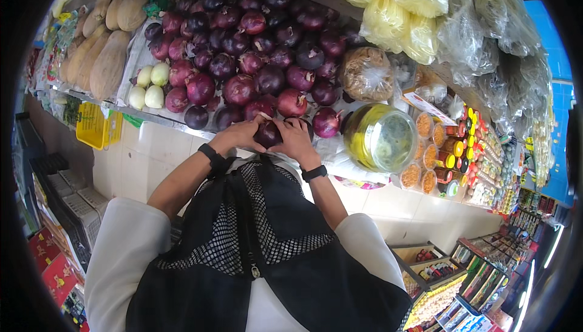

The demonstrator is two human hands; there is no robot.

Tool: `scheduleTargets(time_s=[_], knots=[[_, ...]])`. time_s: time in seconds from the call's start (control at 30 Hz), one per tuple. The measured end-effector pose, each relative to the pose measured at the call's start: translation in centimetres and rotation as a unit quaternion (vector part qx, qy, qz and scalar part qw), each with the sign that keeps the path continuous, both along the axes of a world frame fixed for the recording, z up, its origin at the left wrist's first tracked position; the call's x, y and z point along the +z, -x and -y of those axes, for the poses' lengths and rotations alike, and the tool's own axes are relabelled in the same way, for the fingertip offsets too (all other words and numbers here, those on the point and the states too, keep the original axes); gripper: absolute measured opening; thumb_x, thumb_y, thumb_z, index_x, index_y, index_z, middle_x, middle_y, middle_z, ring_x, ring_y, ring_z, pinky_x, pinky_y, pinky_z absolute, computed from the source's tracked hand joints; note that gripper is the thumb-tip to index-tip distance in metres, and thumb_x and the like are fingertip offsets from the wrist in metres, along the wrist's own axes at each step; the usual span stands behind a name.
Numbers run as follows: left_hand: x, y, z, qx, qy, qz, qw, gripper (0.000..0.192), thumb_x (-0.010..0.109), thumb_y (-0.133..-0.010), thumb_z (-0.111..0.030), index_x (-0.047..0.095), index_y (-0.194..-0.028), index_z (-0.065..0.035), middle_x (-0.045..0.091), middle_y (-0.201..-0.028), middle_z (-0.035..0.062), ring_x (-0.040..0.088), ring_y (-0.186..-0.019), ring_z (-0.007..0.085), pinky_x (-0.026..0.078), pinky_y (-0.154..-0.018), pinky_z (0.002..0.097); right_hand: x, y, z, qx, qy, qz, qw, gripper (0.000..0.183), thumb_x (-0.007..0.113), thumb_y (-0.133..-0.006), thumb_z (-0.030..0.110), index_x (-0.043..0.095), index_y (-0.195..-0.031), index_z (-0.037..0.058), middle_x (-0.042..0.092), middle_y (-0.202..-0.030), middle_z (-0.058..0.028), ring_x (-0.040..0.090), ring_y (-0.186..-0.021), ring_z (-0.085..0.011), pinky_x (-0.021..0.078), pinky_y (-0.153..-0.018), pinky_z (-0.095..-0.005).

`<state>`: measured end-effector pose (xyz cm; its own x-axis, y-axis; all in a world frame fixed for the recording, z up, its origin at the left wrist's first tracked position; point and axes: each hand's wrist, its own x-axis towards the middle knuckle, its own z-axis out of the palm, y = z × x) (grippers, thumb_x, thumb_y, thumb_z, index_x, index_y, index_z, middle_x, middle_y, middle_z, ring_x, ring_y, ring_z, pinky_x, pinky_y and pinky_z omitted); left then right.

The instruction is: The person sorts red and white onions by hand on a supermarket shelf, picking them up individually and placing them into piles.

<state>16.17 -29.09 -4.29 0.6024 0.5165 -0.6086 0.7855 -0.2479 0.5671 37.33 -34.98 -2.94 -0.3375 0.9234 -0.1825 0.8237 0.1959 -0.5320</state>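
Between my left hand (240, 134) and my right hand (296, 139) is a dark red onion (268, 134), held at the front edge of the produce shelf. The fingers of both hands curl around its sides, and the thumbs meet near its lower side. Just beyond my hands lies a heap of red onions (239, 89), some whole and glossy, some with loose dry skin. To the left of the heap sit several peeled white onions (155, 97). A single red onion (326, 122) rests right of my right hand.
A large glass jar of yellowish liquid (380, 138) stands at the shelf's right front. Beside it are lidded tubs of orange food (428, 156) and a bag of dried food (367, 75). Squashes (109, 65) lie left; a yellow plastic basket (98, 127) sits below. Bagged noodles (391, 17) hang above.
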Motion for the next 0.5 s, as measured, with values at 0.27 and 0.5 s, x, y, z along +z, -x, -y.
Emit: scheduleTargets(time_s=[0.27,0.5], knots=[[0.9,-0.9,1.0,0.023,-0.03,-0.044,0.998,0.1,0.069,-0.078,-0.061,0.026,-0.147,-0.0035,0.053,-0.134,0.0301,0.05,-0.127,0.0457,0.037,-0.105,0.0573,-1.9,-2.5,1.5,0.032,-0.095,0.063,0.993,0.056,0.081,-0.066,0.017,0.062,-0.119,0.0118,0.056,-0.131,-0.0029,0.044,-0.13,-0.0261,0.0322,-0.108,-0.0492],[1.8,-2.2,1.3,0.038,-0.019,-0.075,0.996,0.097,0.064,-0.083,-0.062,0.025,-0.148,-0.0023,0.051,-0.136,0.0316,0.048,-0.129,0.0454,0.036,-0.106,0.0584,-1.1,-2.9,1.9,-0.014,-0.07,0.054,0.996,0.056,0.08,-0.067,0.016,0.062,-0.12,0.0129,0.056,-0.133,-0.0024,0.043,-0.132,-0.0254,0.0326,-0.108,-0.0489]])
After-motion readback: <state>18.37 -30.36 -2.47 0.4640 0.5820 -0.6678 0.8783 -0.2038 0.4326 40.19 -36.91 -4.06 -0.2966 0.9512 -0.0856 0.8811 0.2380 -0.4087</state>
